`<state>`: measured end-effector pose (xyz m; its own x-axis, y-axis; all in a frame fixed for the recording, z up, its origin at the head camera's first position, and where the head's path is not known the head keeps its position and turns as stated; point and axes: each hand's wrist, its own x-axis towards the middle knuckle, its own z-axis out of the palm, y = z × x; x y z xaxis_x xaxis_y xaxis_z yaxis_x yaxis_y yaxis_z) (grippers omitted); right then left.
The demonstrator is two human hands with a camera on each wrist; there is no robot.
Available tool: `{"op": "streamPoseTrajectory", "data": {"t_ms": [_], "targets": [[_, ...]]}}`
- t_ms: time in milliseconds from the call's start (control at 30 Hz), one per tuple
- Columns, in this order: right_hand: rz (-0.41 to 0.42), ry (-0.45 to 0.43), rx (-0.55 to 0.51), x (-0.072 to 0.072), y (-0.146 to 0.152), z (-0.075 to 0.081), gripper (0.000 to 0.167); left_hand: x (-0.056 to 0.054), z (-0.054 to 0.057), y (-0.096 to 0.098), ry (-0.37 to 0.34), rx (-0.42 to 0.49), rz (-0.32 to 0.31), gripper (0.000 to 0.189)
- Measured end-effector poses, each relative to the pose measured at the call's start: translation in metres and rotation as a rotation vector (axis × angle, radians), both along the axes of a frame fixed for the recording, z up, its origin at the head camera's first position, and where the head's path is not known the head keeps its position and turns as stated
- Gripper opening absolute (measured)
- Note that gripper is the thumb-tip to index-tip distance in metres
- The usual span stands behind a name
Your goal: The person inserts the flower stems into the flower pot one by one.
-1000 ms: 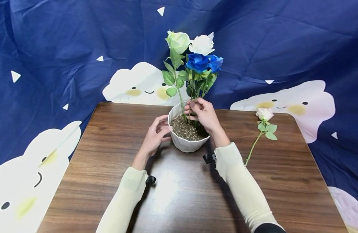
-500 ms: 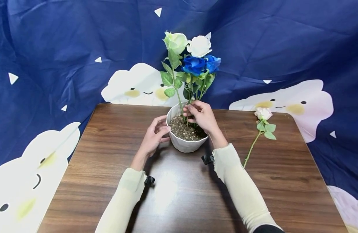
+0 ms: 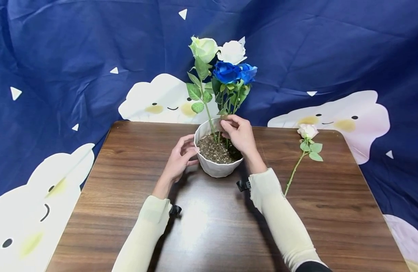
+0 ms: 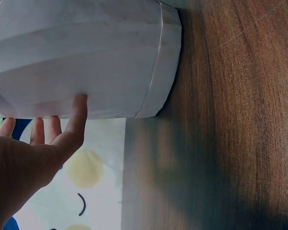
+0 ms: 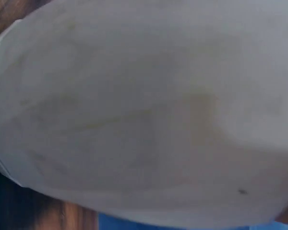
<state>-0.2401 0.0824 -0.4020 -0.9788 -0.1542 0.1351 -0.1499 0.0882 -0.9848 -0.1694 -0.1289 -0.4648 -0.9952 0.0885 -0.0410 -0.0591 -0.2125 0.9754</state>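
Note:
In the head view, a white faceted flowerpot of soil stands on the table. Rising from it are a pale green rose, a white rose and two blue roses, the front one overlapping the other. My right hand pinches a blue rose's stem above the soil, its fingers hiding part of the stems. My left hand rests relaxed fingers against the pot's left side; the thumb touches its wall in the left wrist view.
A pale pink rose lies on the right of the brown wooden table, its lower stem behind the right sleeve. Behind the table hangs a dark blue cloth with printed clouds. Pot wall fills the right wrist view.
The front blue rose has risen slightly and its leaves have turned. My right fingers have shifted a little at the stem. My left hand stays at the pot.

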Motion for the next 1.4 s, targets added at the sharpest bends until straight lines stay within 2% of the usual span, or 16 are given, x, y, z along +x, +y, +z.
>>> {"op": "streamPoseTrajectory", "data": {"t_ms": [200,333,467,667,833,900,1100,1400], "targets": [[-0.025,0.040,-0.029,0.005,0.018,0.013,0.027,-0.001,0.001,-0.001,-0.001,-0.009,0.007,0.052],[-0.051,0.053,-0.140,0.006,0.038,0.016,0.028,-0.001,0.000,-0.001,0.001,-0.018,0.008,0.052],[-0.092,0.025,-0.283,0.010,0.060,0.007,0.023,0.000,-0.002,-0.002,-0.006,-0.022,0.006,0.053],[-0.179,-0.034,-0.372,0.015,0.094,-0.006,0.029,0.001,-0.003,-0.002,-0.001,-0.024,0.007,0.053],[-0.262,-0.110,-0.446,0.021,0.118,-0.011,0.016,0.001,-0.004,-0.001,0.003,-0.010,-0.003,0.053],[-0.287,-0.140,-0.460,0.024,0.128,-0.014,0.011,0.002,-0.004,-0.001,0.002,-0.009,-0.001,0.052],[-0.360,-0.219,-0.517,0.031,0.159,-0.027,0.010,0.002,-0.005,0.001,-0.003,-0.004,-0.005,0.053],[-0.456,-0.314,-0.510,0.037,0.195,-0.049,0.014,0.001,-0.002,0.000,0.010,-0.003,0.001,0.052]]}}
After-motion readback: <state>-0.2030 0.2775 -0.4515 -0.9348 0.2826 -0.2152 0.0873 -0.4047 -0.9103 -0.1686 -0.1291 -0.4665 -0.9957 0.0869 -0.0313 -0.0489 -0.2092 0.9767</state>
